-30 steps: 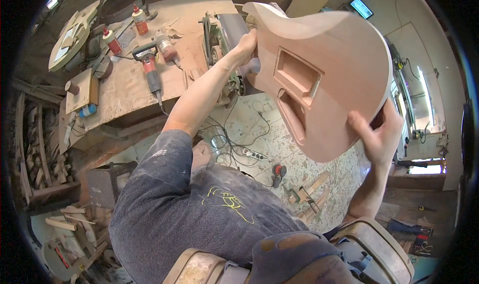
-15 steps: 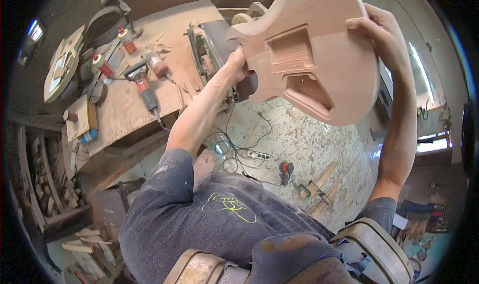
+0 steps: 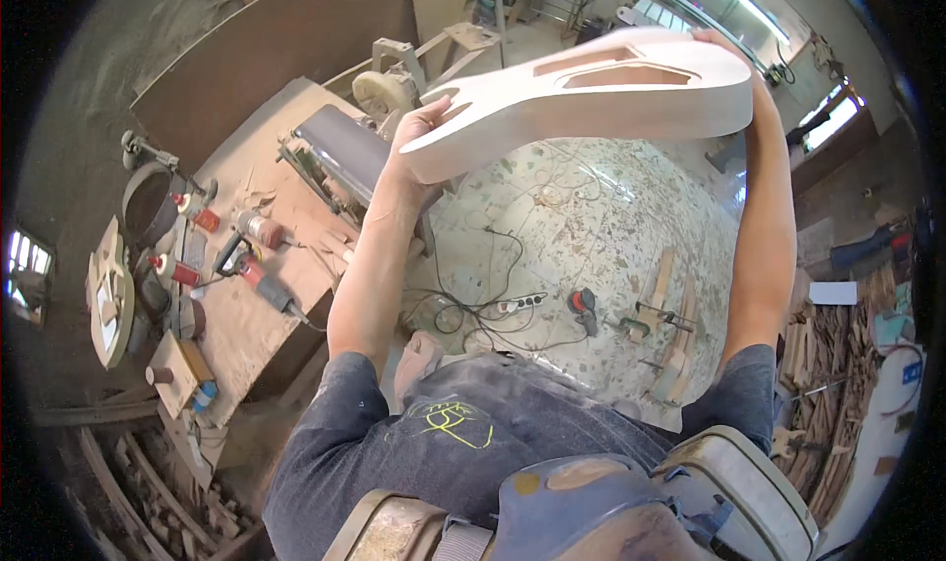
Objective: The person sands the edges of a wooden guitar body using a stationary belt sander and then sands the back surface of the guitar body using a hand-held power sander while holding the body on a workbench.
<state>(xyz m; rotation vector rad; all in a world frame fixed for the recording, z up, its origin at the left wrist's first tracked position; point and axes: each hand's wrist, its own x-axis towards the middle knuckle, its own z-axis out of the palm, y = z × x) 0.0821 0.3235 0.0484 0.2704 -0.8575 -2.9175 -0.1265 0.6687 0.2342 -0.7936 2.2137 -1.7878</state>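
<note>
An unfinished wooden guitar body [image 3: 591, 93] is held up in the air, tilted almost flat, above a speckled floor [image 3: 591, 226] and just beside the end of a dusty table [image 3: 246, 295]. Its upper face shows routed cavities, and its rim is seen edge-on, pale and smooth. The horn end of the guitar body is gripped by the left hand [image 3: 419, 132], whose fingers are closed around the edge beside the cutaway. The rounded lower end is held by the right hand [image 3: 724, 49], whose fingers are curled over the far rim; how tightly they close cannot be told, as most of that hand is hidden behind the wood.

The guitar body is judged to be stiff and fairly heavy for its size, with bare sanded surfaces that may slip and mark easily, and thinner wood around the cavities. It is best taken by the solid rim at both ends, as here, rather than by the cavity edges.

Just below the guitar body, at the table's near end, a belt sander [image 3: 340, 147] stands. Further along the table, away from the guitar body, red-handled power tools [image 3: 261, 280] and small red-capped bottles [image 3: 197, 216] lie. On the floor beneath the guitar body, a white power strip [image 3: 522, 303] with tangled cables is seen, near wooden offcuts [image 3: 665, 315].
</note>
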